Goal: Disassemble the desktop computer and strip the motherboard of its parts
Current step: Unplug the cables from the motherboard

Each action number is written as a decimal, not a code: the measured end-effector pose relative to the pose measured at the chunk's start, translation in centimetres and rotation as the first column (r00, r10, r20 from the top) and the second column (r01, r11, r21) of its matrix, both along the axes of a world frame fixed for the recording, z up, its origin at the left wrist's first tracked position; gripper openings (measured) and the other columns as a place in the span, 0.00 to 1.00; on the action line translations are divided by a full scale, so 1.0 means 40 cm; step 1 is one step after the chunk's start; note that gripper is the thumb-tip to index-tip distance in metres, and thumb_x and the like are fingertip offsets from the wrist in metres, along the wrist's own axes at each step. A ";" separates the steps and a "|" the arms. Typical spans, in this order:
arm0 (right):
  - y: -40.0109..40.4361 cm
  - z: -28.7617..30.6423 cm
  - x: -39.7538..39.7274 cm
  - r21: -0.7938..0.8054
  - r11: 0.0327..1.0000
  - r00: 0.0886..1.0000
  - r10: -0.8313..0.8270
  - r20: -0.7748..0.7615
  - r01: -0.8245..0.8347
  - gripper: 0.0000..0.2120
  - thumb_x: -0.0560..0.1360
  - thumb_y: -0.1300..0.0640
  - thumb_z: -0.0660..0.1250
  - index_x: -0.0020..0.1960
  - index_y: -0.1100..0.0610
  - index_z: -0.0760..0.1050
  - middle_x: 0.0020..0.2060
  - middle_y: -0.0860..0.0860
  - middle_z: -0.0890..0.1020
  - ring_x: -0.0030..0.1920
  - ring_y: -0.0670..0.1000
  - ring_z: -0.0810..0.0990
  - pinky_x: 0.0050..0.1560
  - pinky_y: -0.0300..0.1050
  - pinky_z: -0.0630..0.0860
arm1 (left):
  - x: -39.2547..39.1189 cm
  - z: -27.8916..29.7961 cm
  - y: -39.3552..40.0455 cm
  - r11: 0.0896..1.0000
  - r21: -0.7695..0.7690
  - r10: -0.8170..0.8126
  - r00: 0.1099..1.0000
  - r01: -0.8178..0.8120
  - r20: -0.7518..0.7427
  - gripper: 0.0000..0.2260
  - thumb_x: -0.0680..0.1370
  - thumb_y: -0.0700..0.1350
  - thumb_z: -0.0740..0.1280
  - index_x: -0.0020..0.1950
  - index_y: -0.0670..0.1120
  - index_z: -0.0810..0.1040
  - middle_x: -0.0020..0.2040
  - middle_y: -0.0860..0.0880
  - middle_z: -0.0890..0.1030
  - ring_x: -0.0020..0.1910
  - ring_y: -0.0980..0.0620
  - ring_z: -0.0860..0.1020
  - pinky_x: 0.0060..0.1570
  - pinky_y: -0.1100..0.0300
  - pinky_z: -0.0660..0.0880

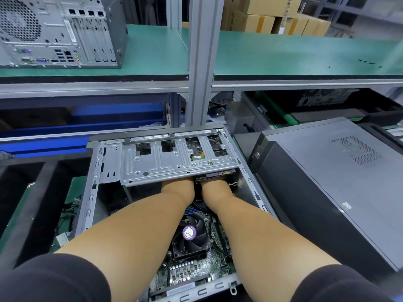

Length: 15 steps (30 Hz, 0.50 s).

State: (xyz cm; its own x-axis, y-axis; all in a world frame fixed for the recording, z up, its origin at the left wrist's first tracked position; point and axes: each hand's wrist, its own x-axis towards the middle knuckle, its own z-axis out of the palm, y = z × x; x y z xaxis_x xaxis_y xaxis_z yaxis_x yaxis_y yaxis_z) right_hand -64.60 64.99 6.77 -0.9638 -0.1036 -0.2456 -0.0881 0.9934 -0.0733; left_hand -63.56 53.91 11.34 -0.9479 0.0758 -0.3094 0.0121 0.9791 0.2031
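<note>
An open desktop case (91, 192) lies flat in front of me. Its grey metal drive cage (165, 164) spans the far half, with a hard drive's connector edge (216, 176) showing at its near right corner. Both my forearms reach in over the motherboard (192, 269) and its black CPU cooler fan (190, 234). My left wrist (178, 188) and right wrist (214, 189) disappear under the cage, so both hands are hidden.
A closed grey computer case (327, 182) lies to the right, close to the open one. Another tower (58, 33) stands on the green upper shelf (283, 57) at the back left. Black trays (26, 192) sit to the left. Cardboard boxes (272, 20) are stacked beyond the shelf.
</note>
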 end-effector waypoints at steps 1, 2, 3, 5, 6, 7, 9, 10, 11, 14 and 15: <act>0.000 0.000 0.000 0.007 1.000 1.000 0.010 0.003 -0.010 0.11 0.79 0.64 0.60 0.60 0.60 0.76 0.56 0.59 0.80 0.54 0.61 0.79 0.50 0.52 0.76 | 0.000 -0.001 -0.001 1.000 0.002 0.003 1.000 -0.003 0.004 0.14 0.79 0.43 0.59 0.64 0.48 0.73 0.65 0.44 0.73 0.62 0.42 0.72 0.60 0.52 0.69; 0.001 -0.001 0.000 0.014 1.000 1.000 0.019 0.007 -0.019 0.11 0.79 0.64 0.60 0.60 0.60 0.76 0.56 0.59 0.79 0.54 0.61 0.79 0.51 0.53 0.77 | -0.004 -0.009 -0.001 1.000 0.016 0.012 1.000 -0.012 0.004 0.14 0.79 0.43 0.59 0.65 0.48 0.73 0.65 0.44 0.73 0.63 0.42 0.72 0.61 0.51 0.69; 0.001 -0.001 0.000 0.019 0.999 1.000 0.027 0.010 -0.027 0.11 0.79 0.64 0.60 0.60 0.60 0.76 0.57 0.59 0.79 0.55 0.61 0.79 0.53 0.53 0.77 | -0.006 -0.012 0.000 0.999 0.030 0.019 1.000 -0.019 0.000 0.15 0.79 0.43 0.59 0.66 0.47 0.72 0.66 0.44 0.72 0.64 0.42 0.71 0.62 0.51 0.68; 0.002 -0.001 0.000 0.019 0.999 0.999 0.032 0.013 -0.033 0.11 0.79 0.64 0.60 0.59 0.60 0.75 0.56 0.59 0.79 0.55 0.61 0.79 0.53 0.53 0.77 | -0.010 -0.017 -0.001 0.999 0.044 0.019 0.999 -0.018 -0.028 0.16 0.80 0.43 0.58 0.67 0.47 0.71 0.67 0.44 0.72 0.65 0.42 0.70 0.63 0.51 0.67; 0.002 -0.001 0.001 0.014 0.999 0.999 0.034 0.009 -0.034 0.11 0.79 0.64 0.60 0.59 0.60 0.75 0.56 0.59 0.79 0.55 0.61 0.79 0.53 0.53 0.77 | -0.012 -0.023 -0.001 0.999 0.045 0.019 0.999 -0.018 -0.033 0.16 0.80 0.43 0.58 0.67 0.47 0.71 0.67 0.44 0.71 0.65 0.42 0.70 0.63 0.51 0.67; 0.003 -0.001 0.002 0.007 0.999 0.999 0.038 0.000 -0.038 0.11 0.79 0.65 0.59 0.60 0.60 0.75 0.56 0.59 0.79 0.56 0.61 0.79 0.53 0.53 0.77 | -0.014 -0.026 -0.001 0.999 0.049 0.021 0.999 -0.019 -0.033 0.16 0.80 0.43 0.58 0.67 0.47 0.71 0.67 0.44 0.71 0.65 0.42 0.70 0.63 0.51 0.67; 0.005 0.000 0.006 -0.004 0.999 0.999 0.044 -0.020 -0.044 0.12 0.79 0.65 0.59 0.60 0.60 0.75 0.56 0.59 0.79 0.55 0.62 0.79 0.51 0.52 0.76 | -0.018 -0.035 -0.002 0.998 0.065 0.024 0.999 -0.021 -0.044 0.15 0.80 0.43 0.58 0.66 0.47 0.72 0.67 0.44 0.72 0.65 0.42 0.70 0.63 0.51 0.67; 0.006 0.001 0.008 -0.003 0.999 0.999 0.046 -0.025 -0.046 0.11 0.78 0.65 0.60 0.59 0.60 0.75 0.55 0.59 0.80 0.54 0.62 0.79 0.50 0.52 0.76 | -0.021 -0.039 -0.002 0.997 0.075 0.027 0.998 -0.023 -0.051 0.15 0.80 0.43 0.58 0.66 0.47 0.72 0.67 0.44 0.72 0.64 0.42 0.70 0.62 0.51 0.68; 0.007 0.002 0.009 0.002 0.999 0.998 0.050 -0.027 -0.050 0.11 0.78 0.65 0.60 0.59 0.60 0.76 0.55 0.59 0.80 0.53 0.61 0.80 0.50 0.51 0.76 | -0.022 -0.041 -0.003 0.996 0.085 0.030 0.998 -0.025 -0.055 0.15 0.80 0.43 0.58 0.66 0.47 0.72 0.66 0.44 0.72 0.63 0.42 0.71 0.61 0.52 0.68; 0.009 0.003 0.012 0.014 0.998 0.998 0.059 -0.022 -0.058 0.11 0.78 0.65 0.61 0.58 0.60 0.76 0.55 0.59 0.80 0.53 0.61 0.80 0.50 0.51 0.76 | -0.027 -0.048 -0.005 0.995 0.092 0.032 0.997 -0.026 -0.063 0.14 0.80 0.42 0.58 0.65 0.47 0.72 0.66 0.45 0.72 0.63 0.42 0.71 0.61 0.52 0.68; 0.009 0.004 0.013 0.006 0.998 0.998 0.055 -0.019 -0.055 0.11 0.78 0.65 0.61 0.58 0.60 0.76 0.54 0.59 0.80 0.53 0.61 0.80 0.49 0.51 0.76 | -0.028 -0.049 -0.005 0.996 0.090 0.029 0.997 -0.023 -0.069 0.15 0.80 0.43 0.58 0.66 0.47 0.72 0.66 0.45 0.72 0.64 0.42 0.71 0.62 0.52 0.68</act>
